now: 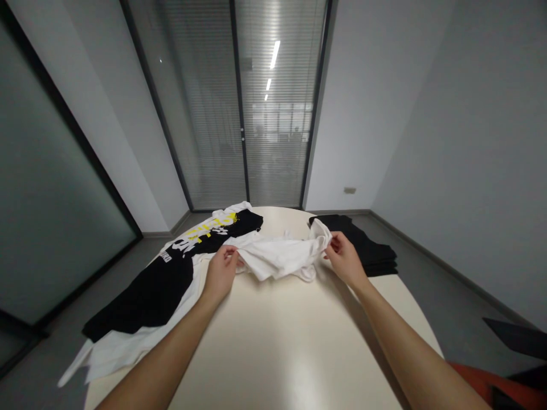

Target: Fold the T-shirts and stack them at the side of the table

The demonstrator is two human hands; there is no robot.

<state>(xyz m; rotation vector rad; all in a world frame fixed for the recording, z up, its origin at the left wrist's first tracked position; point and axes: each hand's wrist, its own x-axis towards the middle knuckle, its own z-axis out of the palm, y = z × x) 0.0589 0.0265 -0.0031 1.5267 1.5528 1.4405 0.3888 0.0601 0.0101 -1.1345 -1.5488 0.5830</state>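
Observation:
A white cloth garment (pixel 280 257), bunched and creased, stretches between my two hands above the table (pixel 273 341). My left hand (pixel 221 270) pinches its left end. My right hand (pixel 344 257) grips the gathered right end, where the fabric stands up in a fold. What kind of garment it is cannot be made out. Left of my left hand lies a black T-shirt (pixel 145 293) with yellow and white print, spread out over other white clothing (pixel 123 350). Just beyond my right hand sits a stack of folded black garments (pixel 367 247).
White cloth hangs past the table's left edge. A glass partition with blinds (pixel 277 159) stands behind the table, and a grey wall (pixel 478 188) rises on the right. Something red and black (pixel 491 381), perhaps a chair, is at the lower right.

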